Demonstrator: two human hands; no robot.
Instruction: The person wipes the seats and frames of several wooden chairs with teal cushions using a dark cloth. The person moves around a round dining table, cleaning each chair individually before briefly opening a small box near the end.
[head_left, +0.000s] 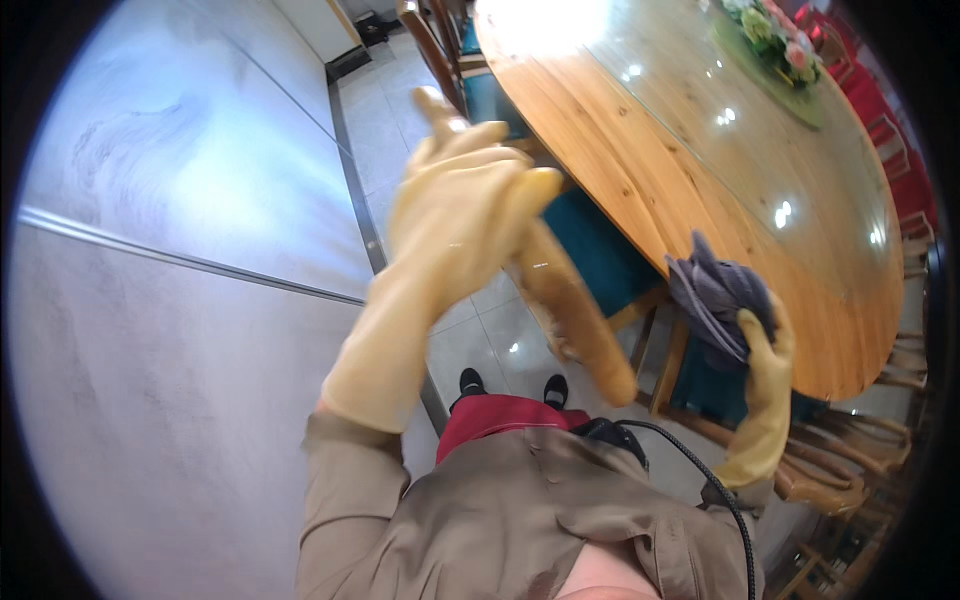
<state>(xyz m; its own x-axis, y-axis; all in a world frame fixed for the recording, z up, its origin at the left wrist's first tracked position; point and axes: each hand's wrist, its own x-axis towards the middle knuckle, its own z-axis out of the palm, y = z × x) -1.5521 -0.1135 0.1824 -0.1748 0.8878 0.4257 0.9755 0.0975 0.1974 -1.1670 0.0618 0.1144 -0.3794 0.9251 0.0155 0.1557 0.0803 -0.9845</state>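
My left hand (457, 217), in a pale yellow rubber glove, is closed over the curved wooden top rail (577, 315) of a chair. The rail shows on both sides of the glove, and its lower end is slightly blurred. Beyond it lies the chair's teal seat (592, 247), partly hidden by the hand and rail. A crumpled grey cloth (716, 304) is bunched in my right hand (769, 360), which wears a matching glove. That cloth is at the near edge of a round wooden table (622, 172); whether it touches the tabletop I cannot tell.
A glass turntable (765, 172) on the table carries a flower arrangement (780, 45). More wooden chairs (825, 465) stand at right, another chair (435, 45) at the top. Grey wall panels (187, 337) rise close on my left. A black cord (697, 465) hangs by my right arm.
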